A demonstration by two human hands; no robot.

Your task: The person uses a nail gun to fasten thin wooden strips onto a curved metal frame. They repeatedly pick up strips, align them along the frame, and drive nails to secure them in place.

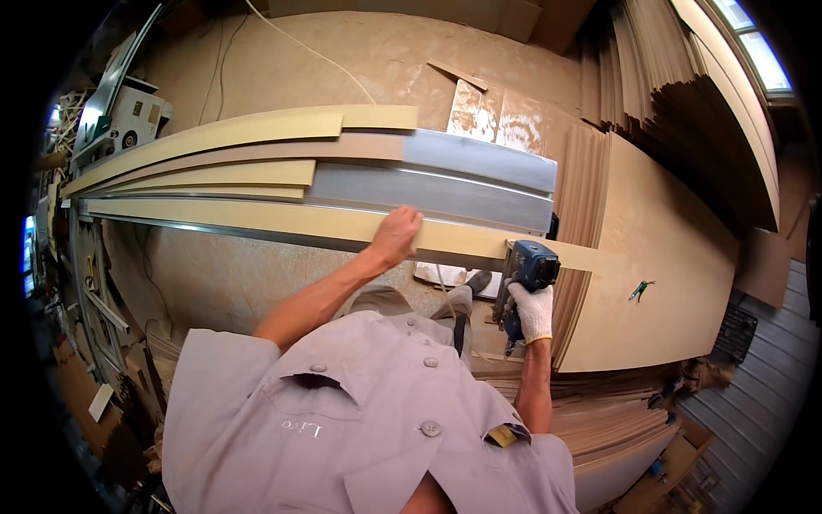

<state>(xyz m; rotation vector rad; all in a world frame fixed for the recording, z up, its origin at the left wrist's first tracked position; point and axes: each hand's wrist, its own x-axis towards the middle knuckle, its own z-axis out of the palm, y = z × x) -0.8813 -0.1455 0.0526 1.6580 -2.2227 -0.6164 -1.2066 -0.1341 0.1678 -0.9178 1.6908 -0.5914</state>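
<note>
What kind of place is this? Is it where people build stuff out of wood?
Probably a woodworking shop. Thin wooden sheets stand stacked, long pale strips lie on a bench, and the gloved right hand grips a blue power tool over a dusty floor.

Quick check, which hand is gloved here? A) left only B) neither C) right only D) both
C: the right hand wears a white glove and grips the blue power tool, while the bare left hand presses on the long yellowish strip.
</note>
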